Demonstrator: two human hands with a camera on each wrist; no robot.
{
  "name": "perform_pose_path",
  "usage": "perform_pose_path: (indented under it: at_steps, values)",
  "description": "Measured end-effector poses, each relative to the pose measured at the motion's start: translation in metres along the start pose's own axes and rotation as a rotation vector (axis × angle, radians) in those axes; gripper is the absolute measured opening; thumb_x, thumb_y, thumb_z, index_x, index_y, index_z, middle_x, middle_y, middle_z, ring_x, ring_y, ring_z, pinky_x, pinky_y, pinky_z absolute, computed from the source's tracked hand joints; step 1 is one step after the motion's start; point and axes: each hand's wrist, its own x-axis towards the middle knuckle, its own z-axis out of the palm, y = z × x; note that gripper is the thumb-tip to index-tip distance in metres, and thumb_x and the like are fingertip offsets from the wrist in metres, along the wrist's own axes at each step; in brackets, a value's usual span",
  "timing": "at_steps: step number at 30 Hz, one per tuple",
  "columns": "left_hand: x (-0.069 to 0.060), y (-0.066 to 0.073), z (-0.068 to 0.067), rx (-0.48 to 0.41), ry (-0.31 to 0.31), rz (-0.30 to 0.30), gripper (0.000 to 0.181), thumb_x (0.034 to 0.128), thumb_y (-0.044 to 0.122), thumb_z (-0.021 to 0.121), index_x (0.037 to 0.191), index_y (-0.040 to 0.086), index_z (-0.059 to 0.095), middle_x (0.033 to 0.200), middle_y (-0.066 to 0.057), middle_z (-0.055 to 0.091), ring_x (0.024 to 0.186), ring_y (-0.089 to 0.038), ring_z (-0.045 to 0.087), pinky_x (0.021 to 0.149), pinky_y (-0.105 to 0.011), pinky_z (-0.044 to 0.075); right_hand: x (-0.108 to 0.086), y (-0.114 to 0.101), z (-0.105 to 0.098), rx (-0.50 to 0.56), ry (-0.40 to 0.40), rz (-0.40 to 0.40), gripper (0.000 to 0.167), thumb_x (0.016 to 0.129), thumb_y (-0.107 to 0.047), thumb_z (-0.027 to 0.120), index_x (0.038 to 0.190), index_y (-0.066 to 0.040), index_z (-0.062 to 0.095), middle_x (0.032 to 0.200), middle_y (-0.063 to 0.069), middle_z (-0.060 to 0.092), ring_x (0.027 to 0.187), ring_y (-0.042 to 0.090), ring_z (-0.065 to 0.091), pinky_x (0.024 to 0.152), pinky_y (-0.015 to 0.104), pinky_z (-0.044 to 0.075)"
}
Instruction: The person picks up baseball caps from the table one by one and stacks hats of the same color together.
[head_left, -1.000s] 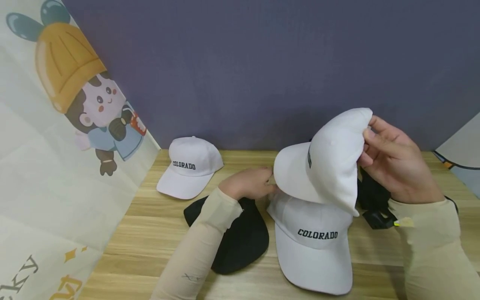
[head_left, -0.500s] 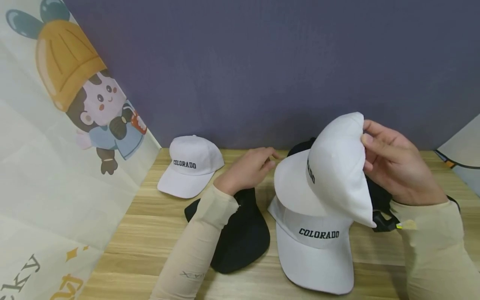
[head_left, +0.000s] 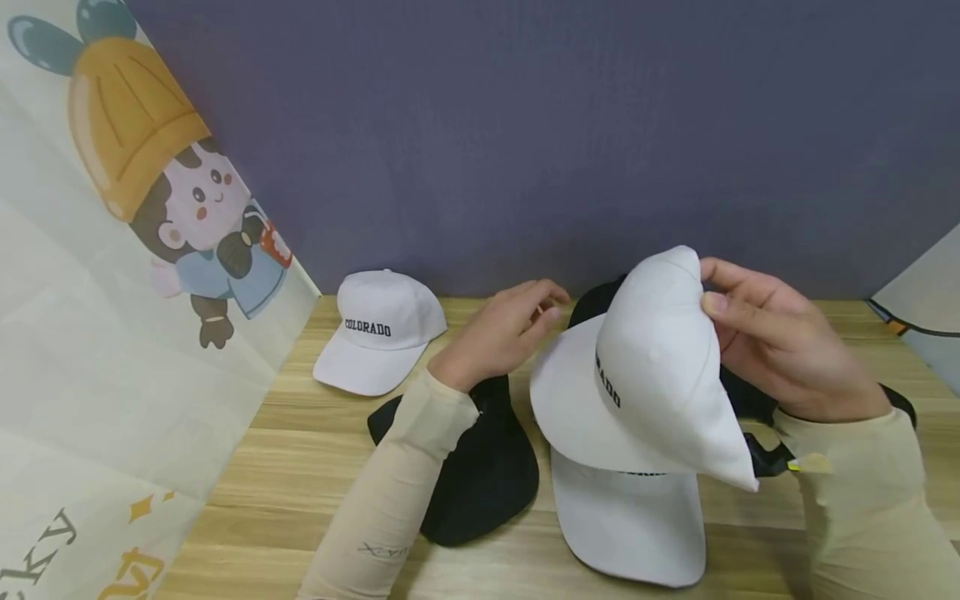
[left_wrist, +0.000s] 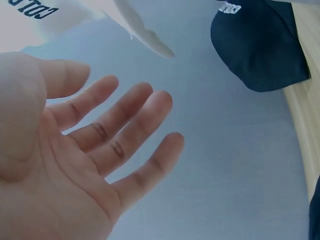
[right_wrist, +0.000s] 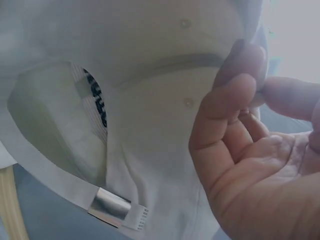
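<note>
My right hand (head_left: 787, 342) pinches a white baseball cap (head_left: 652, 367) by the crown, between thumb and fingers. The cap tilts with its brim to the left, part of its lettering showing. In the right wrist view its open back and a metal buckle (right_wrist: 110, 206) hang below the hand (right_wrist: 255, 165). Under it, on the table, lies another white cap (head_left: 630, 529), mostly covered in the head view. My left hand (head_left: 498, 333) hovers left of the held cap's brim, fingers spread and holding nothing; the left wrist view shows its palm (left_wrist: 60, 185).
A white COLORADO cap (head_left: 382, 333) sits at the back left. Below my left forearm lies a black cap (head_left: 483, 475). Another black cap (head_left: 588, 304) is partly hidden behind the held one, and black items (head_left: 765, 454) lie by my right wrist. A dark wall (head_left: 480, 142) closes the back.
The right hand has lowered the white cap and brought it left, covering more of the cap beneath. The left hand has moved up and away from the brim, its fingers extending.
</note>
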Motion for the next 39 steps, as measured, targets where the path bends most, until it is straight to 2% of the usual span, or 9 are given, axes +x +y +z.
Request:
perform_pose_path:
  at_steps: [7,12,15,21,27,29,31,34,39]
  values:
    - [0.0,0.008,0.003,-0.088,0.025,0.056,0.033,0.1106,0.028,0.046,0.138,0.014,0.057,0.129,0.0,0.065,0.108,-0.011,0.063,0.093,-0.028,0.052,0.0,0.004,0.0,-0.019,-0.056,0.075,0.044,0.107,0.01,0.015,0.138,0.007,0.045,0.109,0.007,0.069,0.088,0.018,0.072,0.076,0.031,0.058]
    - [0.001,0.015,0.005,-0.135,0.039,0.104,0.039,0.1119,0.029,0.041,0.147,0.013,0.05,0.138,-0.002,0.061,0.121,-0.012,0.061,0.101,-0.027,0.05,-0.002,0.008,-0.002,-0.079,-0.079,0.132,0.043,0.108,0.009,0.017,0.138,0.004,0.046,0.096,-0.002,0.068,0.064,0.021,0.052,0.06,0.032,0.05]
    - [0.002,0.017,0.007,-0.175,0.061,0.148,0.042,0.1125,0.028,0.039,0.15,0.012,0.047,0.145,-0.004,0.058,0.131,-0.012,0.057,0.107,-0.026,0.047,-0.002,0.011,-0.002,-0.097,-0.114,0.149,0.043,0.107,0.011,0.018,0.138,0.004,0.046,0.098,-0.004,0.066,0.064,0.025,0.043,0.056,0.035,0.045]
    - [0.002,0.019,0.007,-0.256,0.098,0.237,0.044,0.1122,0.025,0.038,0.152,0.007,0.043,0.153,-0.008,0.053,0.142,-0.012,0.049,0.114,-0.026,0.042,0.002,0.013,0.003,-0.103,-0.206,0.178,0.043,0.105,0.014,0.016,0.138,0.008,0.043,0.107,-0.001,0.066,0.064,0.024,0.048,0.053,0.04,0.043]
    - [0.001,0.021,0.009,-0.279,0.086,0.249,0.047,0.1122,0.034,0.034,0.153,0.013,0.045,0.151,-0.004,0.054,0.141,-0.009,0.047,0.119,-0.028,0.036,0.004,0.015,0.009,-0.102,-0.24,0.195,0.041,0.105,0.014,0.015,0.137,0.01,0.042,0.099,-0.003,0.065,0.058,0.03,0.038,0.045,0.045,0.032]
    - [0.0,0.021,0.01,-0.306,0.055,0.246,0.048,0.1118,0.037,0.034,0.153,0.015,0.046,0.152,-0.001,0.053,0.142,-0.008,0.045,0.118,-0.029,0.036,0.005,0.016,0.01,-0.085,-0.251,0.21,0.041,0.106,0.013,0.016,0.137,0.01,0.042,0.102,-0.001,0.065,0.059,0.023,0.048,0.044,0.042,0.039]
    - [0.0,0.022,0.01,-0.337,0.018,0.247,0.048,0.1115,0.039,0.034,0.152,0.016,0.048,0.153,0.0,0.053,0.141,-0.011,0.046,0.117,-0.029,0.037,0.005,0.016,0.01,-0.067,-0.263,0.226,0.041,0.106,0.013,0.016,0.138,0.01,0.041,0.106,0.001,0.065,0.068,0.015,0.059,0.049,0.037,0.049]
    - [0.0,0.023,0.01,-0.353,-0.023,0.256,0.049,0.1112,0.04,0.035,0.151,0.015,0.05,0.149,-0.001,0.055,0.133,-0.015,0.05,0.111,-0.028,0.041,0.006,0.017,0.011,-0.067,-0.282,0.247,0.041,0.106,0.013,0.016,0.138,0.01,0.04,0.116,0.006,0.065,0.094,0.013,0.069,0.068,0.035,0.06]
    - [-0.001,0.021,0.01,-0.323,-0.033,0.282,0.051,0.1098,0.048,0.035,0.139,0.015,0.061,0.125,0.001,0.062,0.114,-0.011,0.049,0.098,-0.029,0.044,0.006,0.016,0.012,-0.181,-0.315,0.215,0.038,0.104,0.016,0.019,0.134,0.013,0.042,0.124,0.011,0.062,0.108,0.018,0.066,0.084,0.035,0.059]
